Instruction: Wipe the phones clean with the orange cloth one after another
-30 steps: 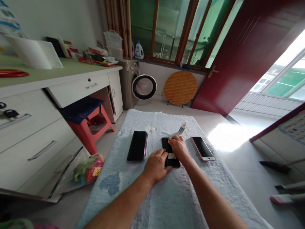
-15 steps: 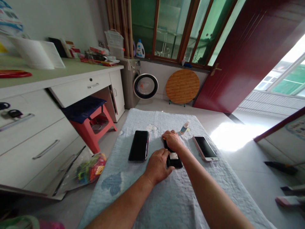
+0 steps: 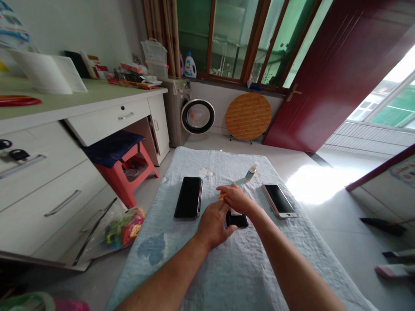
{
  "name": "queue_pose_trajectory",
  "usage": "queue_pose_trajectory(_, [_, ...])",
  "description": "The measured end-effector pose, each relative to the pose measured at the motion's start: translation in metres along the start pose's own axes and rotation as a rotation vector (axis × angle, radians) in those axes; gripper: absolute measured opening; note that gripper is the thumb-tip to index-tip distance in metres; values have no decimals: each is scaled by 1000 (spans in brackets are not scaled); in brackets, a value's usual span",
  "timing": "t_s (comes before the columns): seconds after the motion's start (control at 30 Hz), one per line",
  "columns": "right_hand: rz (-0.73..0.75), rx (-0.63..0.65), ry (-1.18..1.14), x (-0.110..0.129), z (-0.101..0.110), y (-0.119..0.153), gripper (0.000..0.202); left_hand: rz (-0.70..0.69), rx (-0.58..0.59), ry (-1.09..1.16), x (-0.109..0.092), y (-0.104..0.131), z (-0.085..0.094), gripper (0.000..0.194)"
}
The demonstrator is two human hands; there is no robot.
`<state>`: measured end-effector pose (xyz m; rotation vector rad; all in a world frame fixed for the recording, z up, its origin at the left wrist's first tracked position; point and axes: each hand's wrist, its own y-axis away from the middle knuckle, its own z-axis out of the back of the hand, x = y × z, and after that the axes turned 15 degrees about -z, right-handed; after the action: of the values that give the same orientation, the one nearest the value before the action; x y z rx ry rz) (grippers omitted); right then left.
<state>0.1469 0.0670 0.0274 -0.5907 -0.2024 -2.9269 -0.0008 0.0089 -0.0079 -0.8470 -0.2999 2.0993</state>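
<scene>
A black phone [image 3: 239, 220] with a white label lies on the blue cloth-covered table [image 3: 227, 276], partly hidden by both hands. My left hand [image 3: 211, 224] grips its left edge, thumb at the near end. Over its far half is my right hand [image 3: 239, 199], closed on a small orange cloth [image 3: 222, 196] that shows just past the fingers. The two hands touch or overlap. Left of them rests a larger black phone [image 3: 188, 197], screen dark. On the right is a white-and-pink phone [image 3: 279, 201]. A small spray bottle [image 3: 250, 172] stands beyond my right hand.
Left of the table are a red stool [image 3: 129, 172] with a dark cushion, white drawers [image 3: 55, 190] and a plastic bag [image 3: 119, 231] of colourful things. A washing machine [image 3: 175, 112] with its door open and a round wooden tabletop [image 3: 248, 116] stand at the back.
My right hand has slid nearer along the phone towards my left hand, and the orange cloth now shows by its fingers. My left hand has hardly moved.
</scene>
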Motion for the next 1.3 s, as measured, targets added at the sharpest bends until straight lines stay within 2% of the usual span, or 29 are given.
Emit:
queue_pose_trajectory(0.13, [29, 1, -51, 1, 3, 8, 42, -13, 1, -4, 0, 0, 0, 44])
queue_pose_trajectory(0.27, [42, -114, -4, -6, -3, -4, 28, -5, 24, -31, 0, -1, 2, 39])
queue_pose_trajectory(0.43, [-101, -313, 47, -23, -9, -24, 25, -9, 53, -47, -1, -2, 4, 40])
queue_pose_trajectory(0.53, [-169, -358, 42, -27, -11, -26, 25, -4, 56, -48, -1, -2, 3, 38])
queue_pose_trajectory(0.67, [-158, -328, 32, -21, -12, -15, 26, -5, 31, -17, 4, 1, -3, 47])
queue_pose_trajectory(0.8, [-59, -237, 19, -14, -7, 4, 26, -14, -80, -17, 11, 5, -11, 87])
queue_pose_trajectory(0.97, [84, -98, 29, -8, -2, 24, 26, 14, -103, -63, 10, 5, -12, 112])
queue_pose_trajectory(1.07, [82, -84, 100, -1, -4, 29, 23, 31, -107, -74, 8, 4, -11, 118])
queue_pose_trajectory(1.2, [12, -132, 157, 7, -11, 31, 20, 45, -113, -68, 8, 4, -12, 118])
queue_pose_trajectory(1.3, [30, -111, 190, 10, -16, 34, 19, 62, -103, -66, 8, 4, -12, 117])
